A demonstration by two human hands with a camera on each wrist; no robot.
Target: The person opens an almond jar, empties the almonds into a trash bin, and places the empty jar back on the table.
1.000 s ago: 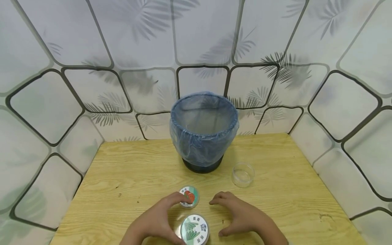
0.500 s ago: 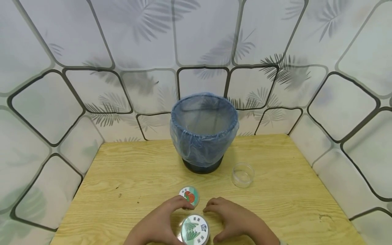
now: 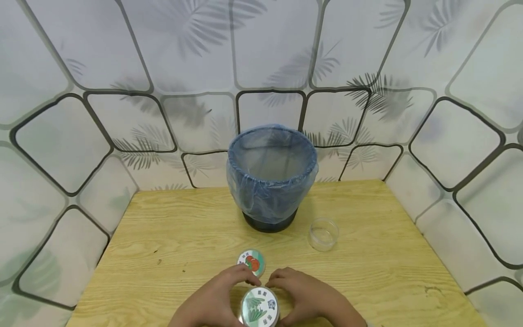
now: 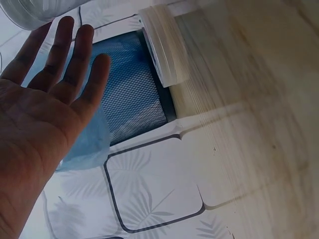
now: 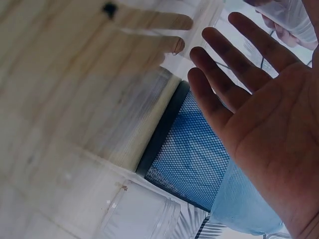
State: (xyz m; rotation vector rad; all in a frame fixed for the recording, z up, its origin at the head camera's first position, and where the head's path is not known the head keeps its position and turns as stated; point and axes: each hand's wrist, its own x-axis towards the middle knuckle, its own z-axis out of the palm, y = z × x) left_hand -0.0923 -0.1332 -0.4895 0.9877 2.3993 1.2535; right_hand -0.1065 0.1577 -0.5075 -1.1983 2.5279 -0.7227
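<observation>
A round clear container with a green-and-white lid [image 3: 259, 307], printed with green pods or leaves, stands at the table's near edge. My left hand [image 3: 214, 297] curves along its left side, fingertips at its far rim and thumb low at the front. From the right, my right hand [image 3: 306, 295] curves toward it, its fingertips beside the far rim. Long, fairly straight fingers [image 4: 75, 59] show in the left wrist view, with clear plastic [image 4: 40, 10] at their tips. The right wrist view also has straight fingers [image 5: 239, 64]. A tomato-printed lid [image 3: 252, 262] tops a second container just beyond the left hand.
A dark mesh bin lined with a blue plastic bag [image 3: 271, 200] stands at the back middle of the wooden table [image 3: 163, 236]. An uncovered clear round container [image 3: 323, 234] sits right of it. Patterned walls [image 3: 196, 122] enclose the back and sides.
My right hand has moved left to the container with the green-printed lid. My left hand has shifted slightly right and nearer, uncovering more of the tomato lid. The containers stay in place.
</observation>
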